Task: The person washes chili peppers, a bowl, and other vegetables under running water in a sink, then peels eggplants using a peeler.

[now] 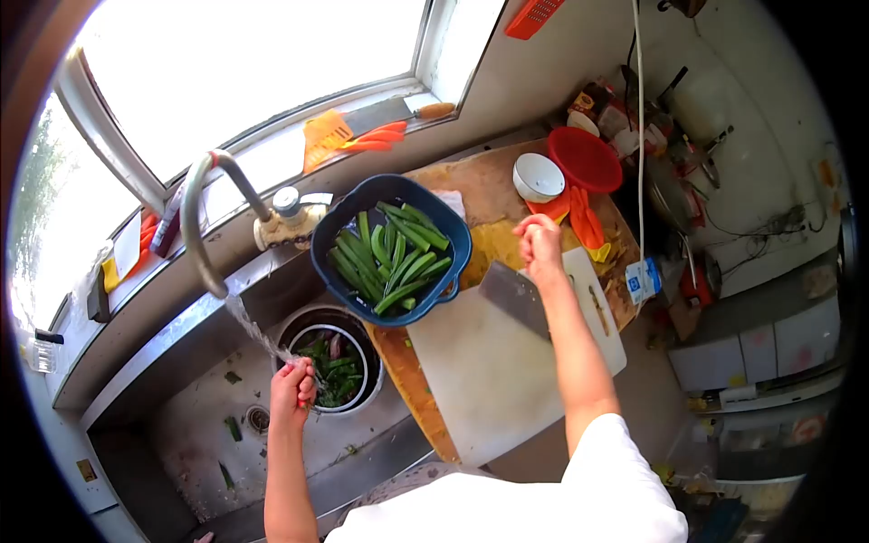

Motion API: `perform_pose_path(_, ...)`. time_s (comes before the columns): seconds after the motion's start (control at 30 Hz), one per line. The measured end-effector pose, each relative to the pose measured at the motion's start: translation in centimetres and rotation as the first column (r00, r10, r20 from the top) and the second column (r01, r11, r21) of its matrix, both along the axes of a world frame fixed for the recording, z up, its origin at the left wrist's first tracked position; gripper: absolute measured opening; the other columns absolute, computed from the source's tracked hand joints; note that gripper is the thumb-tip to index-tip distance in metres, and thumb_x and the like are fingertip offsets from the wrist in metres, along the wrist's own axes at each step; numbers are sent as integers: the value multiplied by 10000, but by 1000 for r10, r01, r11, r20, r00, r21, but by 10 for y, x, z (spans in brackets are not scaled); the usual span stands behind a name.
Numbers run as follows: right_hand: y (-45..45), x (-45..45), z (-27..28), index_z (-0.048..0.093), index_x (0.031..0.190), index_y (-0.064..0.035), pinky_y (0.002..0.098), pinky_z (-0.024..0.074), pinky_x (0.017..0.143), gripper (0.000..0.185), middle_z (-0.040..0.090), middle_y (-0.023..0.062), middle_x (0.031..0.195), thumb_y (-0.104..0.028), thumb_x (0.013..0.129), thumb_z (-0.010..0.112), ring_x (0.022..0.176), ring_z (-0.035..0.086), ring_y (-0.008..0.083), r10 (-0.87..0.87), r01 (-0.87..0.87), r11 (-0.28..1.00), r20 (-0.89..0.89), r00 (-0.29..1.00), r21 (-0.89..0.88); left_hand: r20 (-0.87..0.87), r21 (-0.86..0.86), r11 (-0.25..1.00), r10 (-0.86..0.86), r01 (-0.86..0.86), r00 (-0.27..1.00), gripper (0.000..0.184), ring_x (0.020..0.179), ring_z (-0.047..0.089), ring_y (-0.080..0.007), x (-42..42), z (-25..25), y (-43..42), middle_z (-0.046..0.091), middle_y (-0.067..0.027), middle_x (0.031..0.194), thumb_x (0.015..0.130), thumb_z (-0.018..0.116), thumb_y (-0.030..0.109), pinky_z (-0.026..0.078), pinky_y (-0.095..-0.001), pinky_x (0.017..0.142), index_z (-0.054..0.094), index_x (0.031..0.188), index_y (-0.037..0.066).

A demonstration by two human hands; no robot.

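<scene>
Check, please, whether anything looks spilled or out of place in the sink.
Yes: a few green pieces lie loose on the sink floor around the drain, while other greens sit inside the round container.

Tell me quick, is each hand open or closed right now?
Left hand: closed, under clear running water from the curved metal faucet; contents can't be told.
Right hand: fingers curled, no held object visible; whether fully closed can't be told.
</scene>
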State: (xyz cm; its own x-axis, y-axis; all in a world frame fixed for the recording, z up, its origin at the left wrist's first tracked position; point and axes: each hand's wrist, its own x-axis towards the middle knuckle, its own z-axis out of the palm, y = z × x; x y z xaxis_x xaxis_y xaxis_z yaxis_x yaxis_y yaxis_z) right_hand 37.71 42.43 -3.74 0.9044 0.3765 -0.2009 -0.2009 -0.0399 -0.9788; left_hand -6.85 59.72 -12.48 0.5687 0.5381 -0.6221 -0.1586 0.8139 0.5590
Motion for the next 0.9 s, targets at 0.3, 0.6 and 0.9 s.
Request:
perform_pose_path(0.3,4,190,-124,515,1203,-84,459,448,885,503,603,200,1163,-314,790,687,1071,568,390,342,246,605,527,778,-757,43,-151,975,172,-164,984,225,412,329,-88,30,-10,26,454,-4,587,962,494,256,271,-216,376,514,812,89)
perform_pose_path(0.6,-38,88,-62,542,901,-26,285,447,678,221,591,41,772,-178,831,686,723,538,142,161,216,887,710,686,-409,69,-315,916,282,-248,957,259,408,331,-82,5,-26,47,461,-6,592,947,533,274,244,-205,344,536,772,83)
perform_pose_path(0.9,-140,-166,-55,558,915,-33,257,420,569,183,531,-7,717,19,789,680,641,490,85,409,1,784,518,751,-621,95,-437,869,301,-232,949,183,501,379,-102,-18,-48,16,476,-13,650,931,506,235,315,-234,443,495,805,103)
